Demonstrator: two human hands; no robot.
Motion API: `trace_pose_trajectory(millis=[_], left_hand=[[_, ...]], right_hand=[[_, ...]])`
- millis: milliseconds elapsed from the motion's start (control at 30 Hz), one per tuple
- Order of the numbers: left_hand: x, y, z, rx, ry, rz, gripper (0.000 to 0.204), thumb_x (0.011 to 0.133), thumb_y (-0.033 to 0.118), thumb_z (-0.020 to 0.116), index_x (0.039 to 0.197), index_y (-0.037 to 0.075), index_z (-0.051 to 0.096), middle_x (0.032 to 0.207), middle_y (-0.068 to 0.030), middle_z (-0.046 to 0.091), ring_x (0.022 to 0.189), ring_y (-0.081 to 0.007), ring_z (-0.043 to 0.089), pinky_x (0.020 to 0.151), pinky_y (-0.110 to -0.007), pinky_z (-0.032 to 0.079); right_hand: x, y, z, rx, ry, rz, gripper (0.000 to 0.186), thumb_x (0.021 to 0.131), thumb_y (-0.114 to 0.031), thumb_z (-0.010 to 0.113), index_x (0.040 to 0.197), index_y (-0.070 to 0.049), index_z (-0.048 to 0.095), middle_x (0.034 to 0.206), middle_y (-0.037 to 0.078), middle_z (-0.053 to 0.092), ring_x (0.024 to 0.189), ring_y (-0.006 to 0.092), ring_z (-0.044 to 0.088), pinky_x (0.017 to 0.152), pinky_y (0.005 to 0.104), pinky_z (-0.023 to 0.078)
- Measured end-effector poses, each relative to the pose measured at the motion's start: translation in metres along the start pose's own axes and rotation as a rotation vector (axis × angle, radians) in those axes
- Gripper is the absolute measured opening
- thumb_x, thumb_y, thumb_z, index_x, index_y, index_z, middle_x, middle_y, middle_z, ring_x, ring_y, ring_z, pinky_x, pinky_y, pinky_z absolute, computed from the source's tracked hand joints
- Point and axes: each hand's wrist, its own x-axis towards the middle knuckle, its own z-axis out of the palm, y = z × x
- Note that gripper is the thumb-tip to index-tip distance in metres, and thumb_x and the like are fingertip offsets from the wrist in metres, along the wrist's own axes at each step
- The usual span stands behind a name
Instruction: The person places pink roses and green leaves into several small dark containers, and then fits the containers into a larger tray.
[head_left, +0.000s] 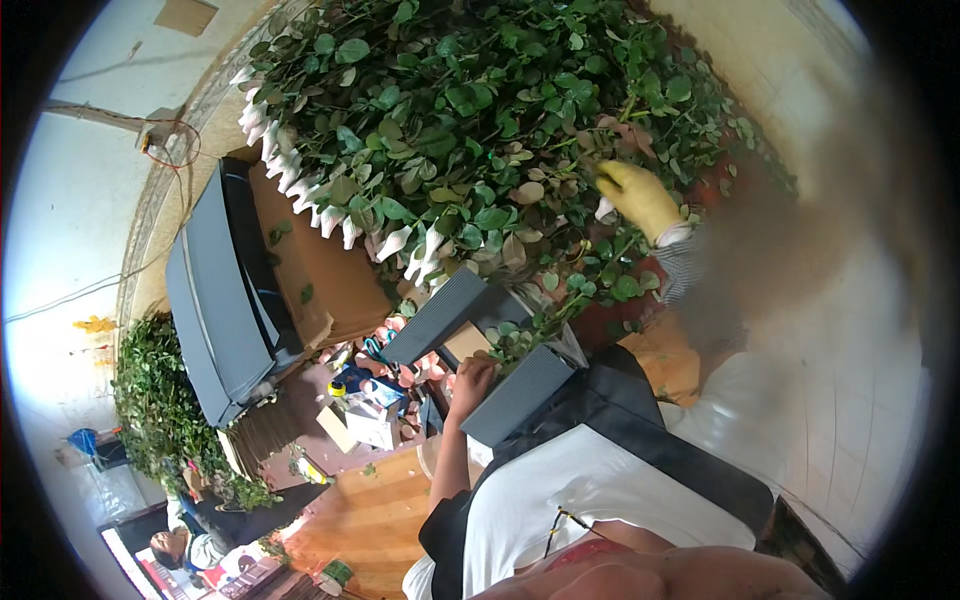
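Observation:
My left hand is bare and closed at the inner side of a grey corrugated holder; what its fingers hold, if anything, is hidden. Leafy stems lie in the holder beside it. My right hand, in a yellow glove, reaches over a big heap of leafy green rose stems. Its fingers point left, slightly apart, among the leaves, and I see nothing between them. Along the heap's left edge runs a row of flower heads in white netting sleeves.
Grey corrugated sheets are stacked by a brown cardboard box on the left. Scissors, small boxes and pink petals clutter the surface. More greenery and another person are at lower left.

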Motion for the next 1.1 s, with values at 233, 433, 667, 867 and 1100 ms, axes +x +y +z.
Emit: trace_pose_trajectory(millis=[233, 433, 667, 867, 1100], left_hand=[[0.004, -0.013, 0.002, 0.024, -0.018, 0.045, 0.019, 0.090, 0.014, 0.065, 0.106, 0.004, 0.071, 0.100, -0.0166, 0.063, 0.098, -0.0340, 0.059, 0.088, -0.040, 0.047], [0.000, -0.003, -0.003, -0.038, -0.031, -0.005, 0.021, 0.087, 0.015, 0.067, 0.105, 0.004, 0.070, 0.100, -0.0164, 0.062, 0.102, -0.0329, 0.058, 0.092, -0.040, 0.046], [-0.001, -0.011, -0.001, -0.004, -0.021, 0.136, 0.022, 0.085, 0.014, 0.069, 0.105, 0.005, 0.070, 0.105, -0.0131, 0.065, 0.102, -0.0322, 0.057, 0.092, -0.040, 0.045], [-0.004, -0.004, -0.006, -0.071, -0.002, 0.100, 0.021, 0.085, 0.013, 0.068, 0.105, 0.004, 0.070, 0.101, -0.0132, 0.065, 0.098, -0.0321, 0.058, 0.089, -0.041, 0.046], [0.004, -0.021, 0.006, -0.124, -0.022, 0.083, 0.023, 0.084, 0.011, 0.070, 0.106, 0.003, 0.070, 0.099, -0.0138, 0.065, 0.095, -0.0317, 0.060, 0.085, -0.039, 0.048]], right_hand=[[0.053, -0.033, 0.068, -0.458, 0.010, -0.491, 0.037, 0.082, -0.018, 0.070, 0.118, -0.012, 0.061, 0.084, 0.009, 0.069, 0.093, 0.0291, 0.065, 0.089, 0.0424, 0.052], [0.071, -0.069, -0.008, -0.395, 0.362, -0.457, 0.030, 0.078, -0.002, 0.069, 0.106, -0.012, 0.068, 0.072, 0.008, 0.064, 0.076, 0.0258, 0.064, 0.099, 0.0422, 0.048], [0.022, -0.072, 0.024, -0.086, -0.246, -0.472, 0.036, 0.089, -0.008, 0.064, 0.124, -0.011, 0.062, 0.112, 0.009, 0.069, 0.105, 0.0242, 0.065, 0.092, 0.0337, 0.051], [0.015, -0.001, 0.033, -1.010, -0.194, 0.013, 0.040, 0.094, -0.019, 0.052, 0.133, -0.013, 0.057, 0.154, 0.010, 0.040, 0.141, 0.0262, 0.036, 0.119, 0.0425, 0.024], [0.008, 0.024, 0.003, -0.824, 0.118, -0.014, 0.025, 0.087, -0.014, 0.062, 0.110, -0.016, 0.072, 0.140, 0.008, 0.057, 0.137, 0.0267, 0.044, 0.119, 0.0429, 0.025]])
